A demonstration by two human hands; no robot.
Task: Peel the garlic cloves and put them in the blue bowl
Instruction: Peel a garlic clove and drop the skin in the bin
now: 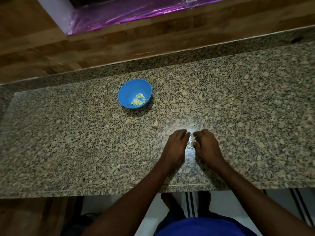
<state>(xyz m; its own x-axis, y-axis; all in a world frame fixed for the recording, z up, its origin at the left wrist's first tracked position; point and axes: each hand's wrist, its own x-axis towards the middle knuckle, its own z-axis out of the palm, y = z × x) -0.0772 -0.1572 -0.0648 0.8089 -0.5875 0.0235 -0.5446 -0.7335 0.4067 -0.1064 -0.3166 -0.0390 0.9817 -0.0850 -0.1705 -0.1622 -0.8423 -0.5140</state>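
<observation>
Speckled granite makes up the table, which fills the middle of the frame from edge to edge. Just right of centre and slightly low in the frame, the left hand and the right hand sit knuckles-up and close together, with a small pale clump of garlic cloves and papery skin between them. The fingers of both hands curl inward onto that clump — each seems to pinch at it, though the tips are hidden under the knuckles, so the exact grip is hard to make out. Up and to the left of the hands, well apart from them, stands the blue bowl, holding a small heap of peeled cloves on its floor. Loose skin scraps lie on the granite between bowl and hands — another lies lower, left of the left wrist.
</observation>
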